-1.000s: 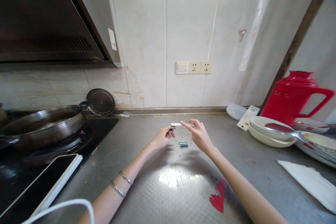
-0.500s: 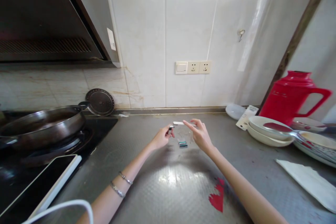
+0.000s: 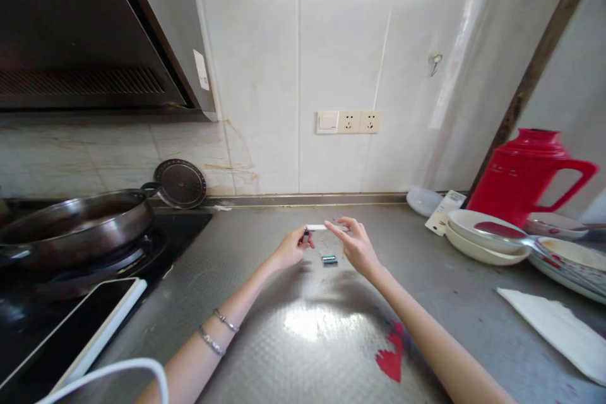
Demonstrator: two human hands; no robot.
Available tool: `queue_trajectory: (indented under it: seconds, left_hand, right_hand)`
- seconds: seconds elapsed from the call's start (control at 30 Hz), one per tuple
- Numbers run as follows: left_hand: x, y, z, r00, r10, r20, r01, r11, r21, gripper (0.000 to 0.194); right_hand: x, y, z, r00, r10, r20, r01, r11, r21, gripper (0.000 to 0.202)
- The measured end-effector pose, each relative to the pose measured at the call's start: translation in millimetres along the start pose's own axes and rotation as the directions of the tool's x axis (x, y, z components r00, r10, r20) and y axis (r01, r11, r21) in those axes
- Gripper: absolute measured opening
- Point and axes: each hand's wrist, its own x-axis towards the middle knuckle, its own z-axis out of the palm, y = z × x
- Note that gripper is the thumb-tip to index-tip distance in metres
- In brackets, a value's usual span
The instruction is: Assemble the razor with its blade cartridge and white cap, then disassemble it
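Note:
My left hand (image 3: 292, 247) pinches a small dark piece with a silvery edge, perhaps a razor head (image 3: 306, 235), between thumb and fingers. In my right hand (image 3: 358, 245) is a slim white stick, like a handle (image 3: 316, 228), gripped near its right end and lying roughly level. Its left end meets the dark piece; whether the two are joined I cannot tell. Just below, on the metal counter (image 3: 255, 341), lies a small teal and dark block (image 3: 329, 260) resembling a razor cartridge, with what looks like clear plastic around it.
At left, a steel pan (image 3: 80, 227) stands on the black stove, with a white-edged tablet or phone (image 3: 76, 341) and white cable in front. A red thermos jug (image 3: 525, 170), stacked bowls (image 3: 487, 246) and white paper (image 3: 553, 328) are at right. A red scrap (image 3: 392, 356) lies near my right forearm.
My right hand has moved slightly left, bringing the white stick's end from just above and beside the dark piece to meet it. My left hand has barely moved.

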Motion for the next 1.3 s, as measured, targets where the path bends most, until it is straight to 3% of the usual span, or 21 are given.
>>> queue_trajectory:
  seconds: [0.7, 0.9, 1.1, 1.3]
  left_hand:
    - [-2.5, 6.6, 0.8, 1.0, 0.015, 0.0, -0.015, 0.996, 0.084, 0.019]
    - [-2.5, 6.5, 1.4, 0.999, 0.042, 0.026, -0.043, 0.997, 0.058, 0.019]
    - [-1.8, 4.8, 0.5, 1.0, 0.02, 0.01, -0.021, 0.991, 0.133, 0.017]
    - [-3.4, 10.8, -1.5, 0.998, 0.063, 0.032, -0.066, 0.99, 0.126, 0.023]
  right_hand:
    - [1.1, -6.0, -1.3, 1.0, -0.008, 0.022, 0.008, 1.0, 0.007, 0.07]
    - [-0.5, -2.8, -0.7, 0.999, 0.048, -0.007, -0.048, 0.999, 0.008, 0.069]
    - [2.3, -10.0, -1.8, 1.0, -0.016, 0.014, 0.016, 1.0, -0.004, 0.072]
    - [0.9, -6.0, -2.8, 1.0, 0.024, -0.002, -0.024, 1.0, -0.014, 0.069]
